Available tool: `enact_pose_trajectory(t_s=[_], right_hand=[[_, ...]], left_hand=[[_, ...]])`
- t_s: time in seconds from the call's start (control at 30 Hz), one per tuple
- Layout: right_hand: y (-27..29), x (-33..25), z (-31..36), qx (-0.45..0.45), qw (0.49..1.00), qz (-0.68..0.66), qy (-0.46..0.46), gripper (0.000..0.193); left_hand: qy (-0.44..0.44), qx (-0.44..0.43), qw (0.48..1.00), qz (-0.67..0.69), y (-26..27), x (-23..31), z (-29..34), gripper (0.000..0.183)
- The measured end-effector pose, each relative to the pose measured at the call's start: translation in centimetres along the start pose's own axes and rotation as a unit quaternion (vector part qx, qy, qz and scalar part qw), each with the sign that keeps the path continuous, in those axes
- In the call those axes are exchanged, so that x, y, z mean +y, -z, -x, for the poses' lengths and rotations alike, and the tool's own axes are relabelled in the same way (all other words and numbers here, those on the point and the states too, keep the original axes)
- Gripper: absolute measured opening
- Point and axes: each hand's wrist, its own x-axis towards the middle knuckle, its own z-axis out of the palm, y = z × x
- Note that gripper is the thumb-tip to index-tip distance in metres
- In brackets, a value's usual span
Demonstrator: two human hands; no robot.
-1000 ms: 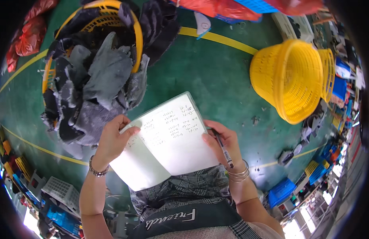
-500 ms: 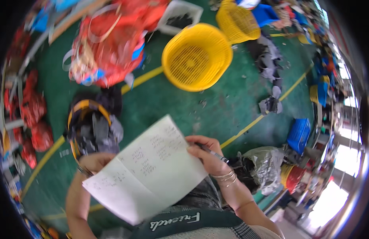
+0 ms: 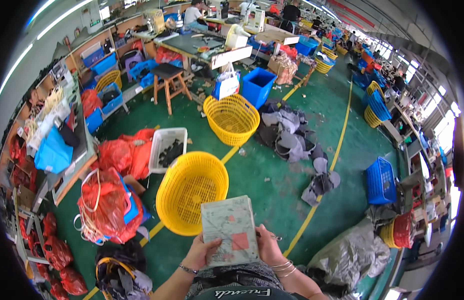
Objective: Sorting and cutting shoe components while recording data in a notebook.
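In front of my body is a closed notebook point(image 3: 227, 225) with a worn grey-green cover and a red patch. My left hand point(image 3: 198, 254) grips its lower left edge, thumb lying across the cover. At the right edge, my right hand point(image 3: 270, 248) is closed, its thumb against the notebook. The end of a dark pen point(image 3: 278, 238) sticks out by its fingers; most of the pen is hidden. Just beyond the notebook stands a yellow basket point(image 3: 167, 200) on the green floor.
Red bags point(image 3: 104, 200) and a white bin point(image 3: 154, 150) lie left. Grey cut pieces point(image 3: 289, 145) are heaped ahead, near another yellow basket point(image 3: 232, 120) and a blue bin point(image 3: 259, 87). A silver sack point(image 3: 342, 255) and a blue crate point(image 3: 381, 180) stand right. People sit at workbenches far off.
The open notebook with handwritten pages is now closed, cover up. Both hands have come closer together around it. The view has lifted to show more of the workshop.
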Motion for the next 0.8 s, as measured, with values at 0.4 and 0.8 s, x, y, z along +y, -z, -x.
enact_pose_trajectory(t_s=[0.4, 0.8], right_hand=[[-6.7, -12.2, -24.0, -0.102, 0.931, 0.331, -0.119, 0.035], [-21.2, -36.7, -57.3, -0.129, 0.955, 0.194, 0.181, 0.034]], left_hand=[[-0.199, 0.186, 0.955, 0.115, -1.7, 8.2, -16.7, 0.043], [-0.17, 0.298, 0.929, 0.14, -3.8, 22.2, -27.9, 0.027]])
